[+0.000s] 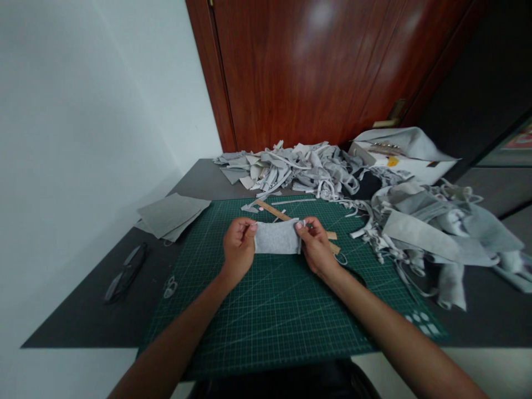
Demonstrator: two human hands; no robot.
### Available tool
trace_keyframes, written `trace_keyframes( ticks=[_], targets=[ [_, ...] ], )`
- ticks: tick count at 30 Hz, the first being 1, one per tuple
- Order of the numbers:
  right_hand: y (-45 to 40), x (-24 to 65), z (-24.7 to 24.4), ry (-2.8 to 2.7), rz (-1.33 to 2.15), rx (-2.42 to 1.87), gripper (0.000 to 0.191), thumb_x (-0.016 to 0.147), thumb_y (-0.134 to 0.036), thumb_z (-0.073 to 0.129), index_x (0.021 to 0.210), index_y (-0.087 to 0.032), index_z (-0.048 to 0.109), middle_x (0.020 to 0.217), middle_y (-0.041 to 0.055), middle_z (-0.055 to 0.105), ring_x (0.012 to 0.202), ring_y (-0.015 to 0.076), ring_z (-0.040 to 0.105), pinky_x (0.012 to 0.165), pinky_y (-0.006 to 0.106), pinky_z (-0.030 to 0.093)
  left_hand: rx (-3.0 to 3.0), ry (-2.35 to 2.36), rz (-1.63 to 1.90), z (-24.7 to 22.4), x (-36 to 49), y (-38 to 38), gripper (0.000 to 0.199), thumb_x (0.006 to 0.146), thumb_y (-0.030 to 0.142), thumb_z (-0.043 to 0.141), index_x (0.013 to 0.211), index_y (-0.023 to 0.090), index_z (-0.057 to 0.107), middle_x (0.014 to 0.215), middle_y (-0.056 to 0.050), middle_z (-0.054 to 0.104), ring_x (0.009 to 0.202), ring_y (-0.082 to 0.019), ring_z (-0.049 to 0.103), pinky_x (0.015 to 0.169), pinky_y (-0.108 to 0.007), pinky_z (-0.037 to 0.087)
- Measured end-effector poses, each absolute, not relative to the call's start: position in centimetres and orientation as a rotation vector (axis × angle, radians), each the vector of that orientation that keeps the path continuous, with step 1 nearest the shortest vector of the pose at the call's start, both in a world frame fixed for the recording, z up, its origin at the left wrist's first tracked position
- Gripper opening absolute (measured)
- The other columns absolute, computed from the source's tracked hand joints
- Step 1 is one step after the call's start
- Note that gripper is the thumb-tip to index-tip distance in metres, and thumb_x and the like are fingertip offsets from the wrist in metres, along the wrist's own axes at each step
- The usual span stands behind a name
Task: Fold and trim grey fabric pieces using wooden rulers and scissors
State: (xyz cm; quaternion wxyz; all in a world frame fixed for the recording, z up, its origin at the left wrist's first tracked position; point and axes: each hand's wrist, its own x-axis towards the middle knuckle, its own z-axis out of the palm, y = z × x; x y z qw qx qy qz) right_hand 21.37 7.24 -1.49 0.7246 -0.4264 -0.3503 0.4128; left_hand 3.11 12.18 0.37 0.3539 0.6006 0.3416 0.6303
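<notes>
A small rectangular piece of light grey fabric [277, 238] is stretched flat between my two hands over the green cutting mat [266, 316]. My left hand [240, 244] pinches its left edge near the upper corner, thumb on top. At the upper right corner, my right hand [316, 244] grips the same piece between thumb and fingers. Just behind the fabric lies a wooden ruler [272, 210], partly hidden by the piece and my right hand.
Grey fabric scraps [291, 166] are heaped at the back, with more scraps [436, 221] at the right beside a white box [407, 158]. Stacked grey sheets [172, 213] and black-framed glasses [124, 275] lie at the left. Scissors handles [170, 287] rest on the mat's left edge.
</notes>
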Motion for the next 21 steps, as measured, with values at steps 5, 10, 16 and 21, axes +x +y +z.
trace_keyframes(
  ticks=[5,10,16,21],
  targets=[
    [7.2,22.1,-0.6,-0.815,0.894,-0.915,0.043,0.066,-0.054,0.089,0.078,-0.028,0.057,0.067,-0.006,0.052,0.062,0.0157,0.047,0.06,0.029,0.038,1.516,0.893,1.57,0.1,3.0,12.8,0.018,0.082,0.038,0.073,0.083,0.022,0.065,0.074,0.0,0.065,0.071,-0.017,0.062,0.07,-0.028,0.049],
    [7.1,22.6,0.0,-0.813,0.829,-0.894,0.042,0.063,-0.051,0.09,0.075,-0.027,0.058,0.069,-0.0045,0.056,0.064,0.0159,0.049,0.063,0.031,0.041,1.493,0.868,1.533,-0.1,3.0,12.9,0.013,0.084,0.033,0.07,0.084,0.022,0.064,0.073,0.0,0.064,0.069,-0.016,0.06,0.067,-0.027,0.047],
    [7.1,22.8,-0.1,-0.779,0.863,-0.888,0.044,0.064,-0.053,0.09,0.078,-0.028,0.056,0.068,-0.0057,0.054,0.062,0.0156,0.048,0.062,0.03,0.041,1.517,0.86,1.516,-0.1,3.1,12.8,0.012,0.083,0.031,0.07,0.084,0.021,0.064,0.073,0.001,0.064,0.068,-0.015,0.06,0.066,-0.026,0.047],
    [7.0,22.8,0.0,-0.769,0.884,-0.857,0.043,0.063,-0.05,0.092,0.077,-0.028,0.057,0.072,-0.0042,0.06,0.064,0.0166,0.052,0.063,0.03,0.043,1.528,0.885,1.527,-0.4,3.0,12.9,0.012,0.083,0.031,0.069,0.084,0.021,0.065,0.073,0.0,0.065,0.068,-0.016,0.06,0.065,-0.026,0.045]
  ],
)
